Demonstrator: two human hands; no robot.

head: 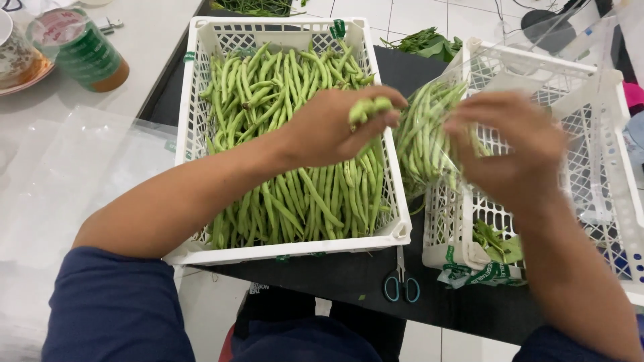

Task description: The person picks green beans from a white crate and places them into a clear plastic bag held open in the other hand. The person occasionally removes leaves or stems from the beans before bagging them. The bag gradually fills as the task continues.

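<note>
Hands over a white crate (396, 228) of beans: left hand (335, 127) pinches several green beans (369, 108), right hand (510, 147) clasps a clear bag (426, 134); ends best kept aligned.

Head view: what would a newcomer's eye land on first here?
The white crate heaped with green beans fills the centre. Above it, the left hand pinches a few bean ends, while the right hand holds a clear bag of beans over a second white crate. Blue-handled scissors lie between them.
</note>
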